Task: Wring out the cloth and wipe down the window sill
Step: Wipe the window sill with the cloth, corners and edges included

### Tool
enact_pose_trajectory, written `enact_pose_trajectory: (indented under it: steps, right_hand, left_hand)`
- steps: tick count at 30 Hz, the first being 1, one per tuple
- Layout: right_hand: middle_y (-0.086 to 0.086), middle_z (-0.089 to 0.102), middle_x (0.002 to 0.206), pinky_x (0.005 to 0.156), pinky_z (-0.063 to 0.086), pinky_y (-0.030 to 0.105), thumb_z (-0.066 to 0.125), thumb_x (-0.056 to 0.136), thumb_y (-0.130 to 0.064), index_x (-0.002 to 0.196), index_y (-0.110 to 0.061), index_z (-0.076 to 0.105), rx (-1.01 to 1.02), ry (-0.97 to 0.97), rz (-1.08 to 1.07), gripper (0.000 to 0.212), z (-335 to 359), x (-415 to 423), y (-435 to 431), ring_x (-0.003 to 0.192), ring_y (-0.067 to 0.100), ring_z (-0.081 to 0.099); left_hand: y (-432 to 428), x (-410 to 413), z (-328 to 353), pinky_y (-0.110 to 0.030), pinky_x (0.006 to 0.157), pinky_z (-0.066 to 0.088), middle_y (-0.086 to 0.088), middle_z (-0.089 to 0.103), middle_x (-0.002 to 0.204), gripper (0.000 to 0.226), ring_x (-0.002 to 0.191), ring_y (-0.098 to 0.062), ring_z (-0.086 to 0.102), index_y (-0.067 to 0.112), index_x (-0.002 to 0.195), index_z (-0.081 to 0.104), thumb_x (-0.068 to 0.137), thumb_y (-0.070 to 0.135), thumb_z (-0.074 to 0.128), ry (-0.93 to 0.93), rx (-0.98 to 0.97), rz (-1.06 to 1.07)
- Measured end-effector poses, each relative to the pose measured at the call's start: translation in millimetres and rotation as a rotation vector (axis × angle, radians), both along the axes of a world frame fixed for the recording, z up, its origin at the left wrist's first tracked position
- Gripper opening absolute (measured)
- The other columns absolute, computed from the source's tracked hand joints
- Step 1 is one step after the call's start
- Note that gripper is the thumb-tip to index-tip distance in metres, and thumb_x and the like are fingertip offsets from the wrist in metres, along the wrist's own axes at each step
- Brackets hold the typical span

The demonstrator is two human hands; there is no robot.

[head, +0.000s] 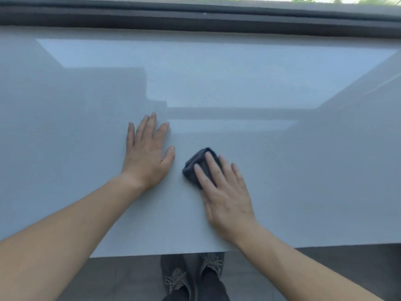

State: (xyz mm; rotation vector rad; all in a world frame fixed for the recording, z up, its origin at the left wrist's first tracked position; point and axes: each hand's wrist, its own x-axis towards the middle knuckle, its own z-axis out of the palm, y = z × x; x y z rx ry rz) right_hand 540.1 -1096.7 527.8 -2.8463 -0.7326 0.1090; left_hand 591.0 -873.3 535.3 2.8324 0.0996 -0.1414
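Pale grey window sill [282, 170] fills most of the frame, its dark window frame [195, 16] running across the top. Below its near edge stand my shoes [191, 274]. My left hand [147, 153] lies flat, fingers spread, at centre; just beside it, my right hand [223, 190] presses the folded dark cloth [195, 166] down with straight fingers.

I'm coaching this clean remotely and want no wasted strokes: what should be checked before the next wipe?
1. Folded dark grey cloth rests on the pale grey window sill: ok.
2. Right hand presses the cloth with straight fingers: ok.
3. Left hand braces flat on the sill, apart from the cloth: ok.
4. Cloth wrung out enough: cannot tell.
5. Grey laced shoes stand close under the sill's edge: ok.
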Motion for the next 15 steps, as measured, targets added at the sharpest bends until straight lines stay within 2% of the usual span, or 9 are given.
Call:
enact_pose_trajectory:
  steps: [2,3,6,8,10,13,15]
  right_hand:
    - [0.003,0.022,0.164,0.118,0.023,0.053,0.053,0.092,-0.027,0.151,-0.028,0.036,-0.015,0.006,0.102,0.061,-0.5,-6.6,-9.7,0.148,0.033,0.024]
    - [0.002,0.023,0.163,0.118,0.022,0.053,0.052,0.092,-0.028,0.15,-0.029,0.036,-0.026,-0.007,0.073,0.06,-2.0,1.7,-17.3,0.148,0.033,0.024]
    - [0.001,0.019,0.164,0.121,0.016,0.052,0.041,0.095,-0.03,0.152,-0.029,0.034,0.02,0.035,-0.265,0.058,-1.0,26.4,-31.7,0.149,0.032,0.021]
    - [0.003,0.018,0.165,0.121,0.016,0.052,0.042,0.095,-0.027,0.152,-0.027,0.033,0.057,0.026,-0.424,0.058,1.1,18.7,-20.3,0.15,0.031,0.018]
    - [0.004,0.019,0.164,0.12,0.017,0.053,0.05,0.092,-0.024,0.152,-0.025,0.034,0.052,0.009,-0.314,0.063,2.4,-13.1,-1.4,0.15,0.032,0.019]
    - [0.003,0.021,0.164,0.119,0.02,0.053,0.053,0.09,-0.023,0.151,-0.026,0.037,0.021,0.017,0.032,0.063,3.3,-53.8,0.7,0.149,0.033,0.021]
    - [0.002,0.022,0.164,0.119,0.02,0.052,0.054,0.09,-0.023,0.15,-0.027,0.038,-0.011,-0.004,0.084,0.062,1.1,-48.3,-17.7,0.149,0.031,0.022]
  left_hand:
    - [-7.4,-14.7,-1.1,-0.042,0.122,-0.011,-0.009,0.01,0.165,0.073,0.153,-0.021,0.001,0.018,0.152,0.03,0.087,0.051,0.022,0.005,-0.034,-0.022]
    - [-9.5,-18.9,-2.1,-0.041,0.122,-0.012,-0.009,0.008,0.166,0.075,0.153,-0.02,-0.001,0.019,0.152,0.029,0.086,0.052,0.02,0.025,-0.041,-0.028]
    - [-10.4,-27.0,-6.5,-0.039,0.12,-0.016,-0.005,-0.003,0.167,0.078,0.152,-0.016,-0.011,0.023,0.156,0.019,0.085,0.056,0.014,0.076,-0.007,-0.064]
    - [-10.1,-27.7,-8.7,-0.039,0.12,-0.016,-0.004,-0.006,0.167,0.079,0.152,-0.016,-0.013,0.023,0.157,0.015,0.085,0.056,0.011,0.075,0.022,-0.065]
    - [-11.4,-28.2,-9.0,-0.041,0.121,-0.014,-0.005,-0.005,0.167,0.079,0.152,-0.017,-0.011,0.022,0.157,0.015,0.085,0.055,0.011,0.065,0.046,-0.057]
    - [-12.0,-29.0,-9.6,-0.042,0.121,-0.013,-0.007,-0.003,0.167,0.076,0.153,-0.019,-0.009,0.021,0.157,0.016,0.087,0.053,0.014,0.053,0.055,-0.062]
    - [-11.6,-30.2,-10.4,-0.043,0.121,-0.012,-0.007,-0.002,0.167,0.076,0.153,-0.019,-0.009,0.021,0.157,0.016,0.088,0.052,0.016,0.05,0.059,-0.064]
